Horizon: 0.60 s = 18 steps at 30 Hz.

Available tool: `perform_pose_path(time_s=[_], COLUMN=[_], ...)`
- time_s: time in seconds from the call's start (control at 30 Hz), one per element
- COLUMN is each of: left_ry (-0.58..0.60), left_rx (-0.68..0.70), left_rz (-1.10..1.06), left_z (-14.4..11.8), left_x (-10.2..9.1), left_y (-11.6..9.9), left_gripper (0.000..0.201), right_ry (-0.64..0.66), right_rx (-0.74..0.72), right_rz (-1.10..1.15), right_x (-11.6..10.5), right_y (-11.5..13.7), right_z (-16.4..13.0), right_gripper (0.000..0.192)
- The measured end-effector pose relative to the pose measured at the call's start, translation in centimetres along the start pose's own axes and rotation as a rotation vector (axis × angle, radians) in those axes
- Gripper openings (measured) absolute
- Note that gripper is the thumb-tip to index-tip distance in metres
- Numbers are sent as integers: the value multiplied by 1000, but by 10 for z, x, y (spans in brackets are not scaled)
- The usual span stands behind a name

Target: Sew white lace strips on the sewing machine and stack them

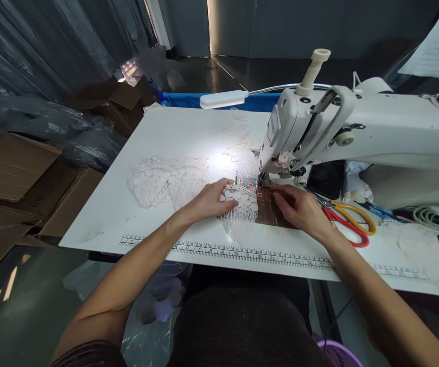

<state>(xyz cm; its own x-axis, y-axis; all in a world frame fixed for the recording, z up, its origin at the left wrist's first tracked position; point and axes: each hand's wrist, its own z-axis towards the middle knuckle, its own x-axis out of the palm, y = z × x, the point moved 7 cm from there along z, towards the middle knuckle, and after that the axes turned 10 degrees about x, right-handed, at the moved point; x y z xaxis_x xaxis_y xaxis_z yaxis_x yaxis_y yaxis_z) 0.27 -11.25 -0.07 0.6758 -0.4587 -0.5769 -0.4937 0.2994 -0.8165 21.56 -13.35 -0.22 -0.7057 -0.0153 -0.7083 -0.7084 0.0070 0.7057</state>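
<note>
White fringed lace [238, 216] lies at the sewing machine's presser foot [260, 181], its fringe hanging toward the table's front edge. My left hand [215, 200] rests on the lace's left side, thumb and fingers spread apart. Just right of the needle area, my right hand [299, 208] has its fingertips drawn together beside the foot; whatever they hold is too small to tell. A grey strip with red marks [245, 182] lies along the lace's upper edge. Under my right hand is the brown machine plate [271, 211]. The white sewing machine [391, 117] stands over the work.
More white lace [158, 178] is spread on the table at left. Scissors with red and yellow handles [351, 224] lie right of my right hand, near a dark phone-like slab [325, 179]. A lamp [223, 99] hangs above. Printed ruler markings [238, 253] follow the front edge.
</note>
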Motion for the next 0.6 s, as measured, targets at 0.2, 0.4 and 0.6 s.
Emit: perform_pose_path(time_s=[0.2,0.4,0.6], left_ry=[-86,-89,-61], left_rx=[-30,-102,-117], left_rz=[-24,53,100], left_z=[-1,-2,0], left_x=[4,0,-5], left_y=[0,4,11], left_gripper=[51,66,66], right_ry=[40,8,26], right_rx=[-444,-469,-421], right_rz=[-259,-455,-267], right_x=[18,29,19], right_y=[11,18,8], right_z=[-14,-6,-7], right_gripper=[41,39,44])
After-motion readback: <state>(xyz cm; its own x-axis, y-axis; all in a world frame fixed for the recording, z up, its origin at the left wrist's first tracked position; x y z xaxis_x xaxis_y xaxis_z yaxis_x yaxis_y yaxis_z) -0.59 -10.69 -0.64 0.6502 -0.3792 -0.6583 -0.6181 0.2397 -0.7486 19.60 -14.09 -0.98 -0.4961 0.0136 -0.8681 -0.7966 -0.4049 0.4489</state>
